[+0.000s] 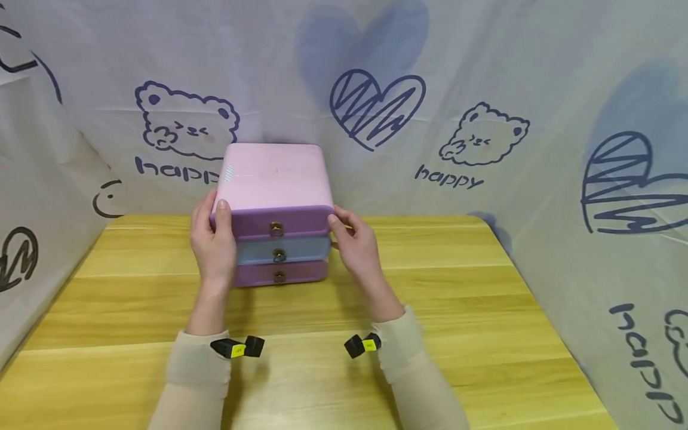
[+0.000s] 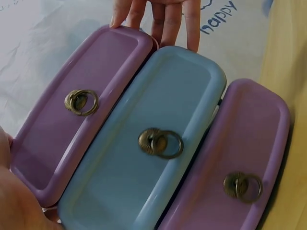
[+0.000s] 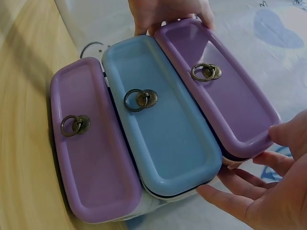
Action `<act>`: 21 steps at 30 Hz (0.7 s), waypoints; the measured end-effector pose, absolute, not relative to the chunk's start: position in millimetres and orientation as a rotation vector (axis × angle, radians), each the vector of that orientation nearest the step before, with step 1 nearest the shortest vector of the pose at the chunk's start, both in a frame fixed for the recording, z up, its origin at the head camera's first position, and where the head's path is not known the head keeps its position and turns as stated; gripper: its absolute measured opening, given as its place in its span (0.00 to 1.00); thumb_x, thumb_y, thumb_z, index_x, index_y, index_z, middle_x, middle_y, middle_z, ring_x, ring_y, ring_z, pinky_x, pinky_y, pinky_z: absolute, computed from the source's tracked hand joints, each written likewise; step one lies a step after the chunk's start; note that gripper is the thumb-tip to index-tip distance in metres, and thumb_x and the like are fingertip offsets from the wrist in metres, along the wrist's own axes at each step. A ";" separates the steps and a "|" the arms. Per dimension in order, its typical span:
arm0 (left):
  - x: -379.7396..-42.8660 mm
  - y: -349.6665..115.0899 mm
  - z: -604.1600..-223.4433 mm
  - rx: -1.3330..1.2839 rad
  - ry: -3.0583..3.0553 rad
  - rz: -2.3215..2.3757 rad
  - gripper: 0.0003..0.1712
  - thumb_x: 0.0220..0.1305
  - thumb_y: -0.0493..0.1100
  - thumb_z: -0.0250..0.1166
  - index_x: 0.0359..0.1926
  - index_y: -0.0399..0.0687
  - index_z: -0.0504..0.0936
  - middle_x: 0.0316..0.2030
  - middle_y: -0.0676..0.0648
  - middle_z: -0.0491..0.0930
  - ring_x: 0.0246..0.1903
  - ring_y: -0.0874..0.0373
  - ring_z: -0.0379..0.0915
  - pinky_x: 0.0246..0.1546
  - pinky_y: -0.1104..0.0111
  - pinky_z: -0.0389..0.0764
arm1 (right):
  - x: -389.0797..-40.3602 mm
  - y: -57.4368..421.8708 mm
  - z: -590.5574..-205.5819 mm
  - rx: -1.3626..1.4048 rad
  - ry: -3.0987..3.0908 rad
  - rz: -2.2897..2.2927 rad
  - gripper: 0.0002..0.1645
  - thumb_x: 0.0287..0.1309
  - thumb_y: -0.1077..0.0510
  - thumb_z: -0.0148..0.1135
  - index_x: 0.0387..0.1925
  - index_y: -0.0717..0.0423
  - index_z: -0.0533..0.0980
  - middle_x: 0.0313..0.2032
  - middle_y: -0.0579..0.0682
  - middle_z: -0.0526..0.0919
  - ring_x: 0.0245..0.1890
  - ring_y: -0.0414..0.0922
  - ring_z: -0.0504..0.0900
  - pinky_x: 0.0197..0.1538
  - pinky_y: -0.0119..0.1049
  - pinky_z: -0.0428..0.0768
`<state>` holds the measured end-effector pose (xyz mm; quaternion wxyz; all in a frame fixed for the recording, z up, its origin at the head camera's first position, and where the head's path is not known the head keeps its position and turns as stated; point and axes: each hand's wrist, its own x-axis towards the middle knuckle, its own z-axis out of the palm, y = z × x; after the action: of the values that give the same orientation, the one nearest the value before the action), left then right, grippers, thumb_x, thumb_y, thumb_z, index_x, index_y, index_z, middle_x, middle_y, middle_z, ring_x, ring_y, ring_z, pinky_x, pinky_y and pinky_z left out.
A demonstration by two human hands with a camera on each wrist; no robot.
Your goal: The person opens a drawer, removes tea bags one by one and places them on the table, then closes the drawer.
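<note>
A small drawer box (image 1: 274, 173) with a pale pink top stands toward the back of the table. Its front has a purple top drawer (image 1: 247, 226), a light blue middle drawer (image 2: 124, 177) and a purple bottom drawer (image 3: 98, 172), all pushed in. Each bears a bronze ring pull (image 3: 144, 99). My left hand (image 1: 215, 243) grips the upper left side, thumb near the front edge. On the opposite side, my right hand (image 1: 359, 246) holds the upper right corner, thumb at the top drawer's edge and fingers along the side wall. The box's back is hidden.
The wooden table (image 1: 462, 334) extends on both sides of the box and in front of it. Behind it hangs a white cloth (image 1: 279, 77) printed with bears and hearts. A small black camera (image 1: 249, 347) sits on each wrist.
</note>
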<state>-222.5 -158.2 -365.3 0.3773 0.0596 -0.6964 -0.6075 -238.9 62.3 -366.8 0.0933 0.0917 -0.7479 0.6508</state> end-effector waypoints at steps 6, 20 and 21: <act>-226.5 -147.5 -367.5 0.000 -1.901 -1.590 0.25 0.67 0.49 0.50 0.62 0.45 0.66 0.61 0.44 0.63 0.58 0.61 0.56 0.63 0.64 0.58 | -243.0 83.1 -367.4 0.193 -2.217 1.888 0.24 0.58 0.42 0.56 0.52 0.48 0.75 0.47 0.48 0.78 0.40 0.41 0.76 0.39 0.41 0.82; -224.9 -122.9 -343.5 -0.206 -2.060 -1.683 0.27 0.70 0.47 0.45 0.66 0.41 0.57 0.65 0.40 0.55 0.62 0.56 0.49 0.66 0.57 0.51 | -253.2 111.6 -365.6 0.059 -2.163 1.942 0.23 0.58 0.43 0.56 0.52 0.47 0.75 0.45 0.50 0.79 0.42 0.43 0.75 0.45 0.45 0.80; -226.6 -123.3 -344.1 -0.212 -2.064 -1.682 0.27 0.70 0.47 0.45 0.66 0.41 0.57 0.65 0.40 0.55 0.62 0.56 0.49 0.65 0.57 0.52 | -253.7 112.0 -365.8 0.055 -2.158 1.946 0.23 0.58 0.42 0.56 0.51 0.47 0.75 0.45 0.50 0.79 0.42 0.42 0.75 0.45 0.46 0.80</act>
<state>-226.6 -123.3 -344.1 0.2330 -0.0773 -0.7514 -0.6125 -253.7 112.0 -365.8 0.1176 0.0188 -0.7374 0.6649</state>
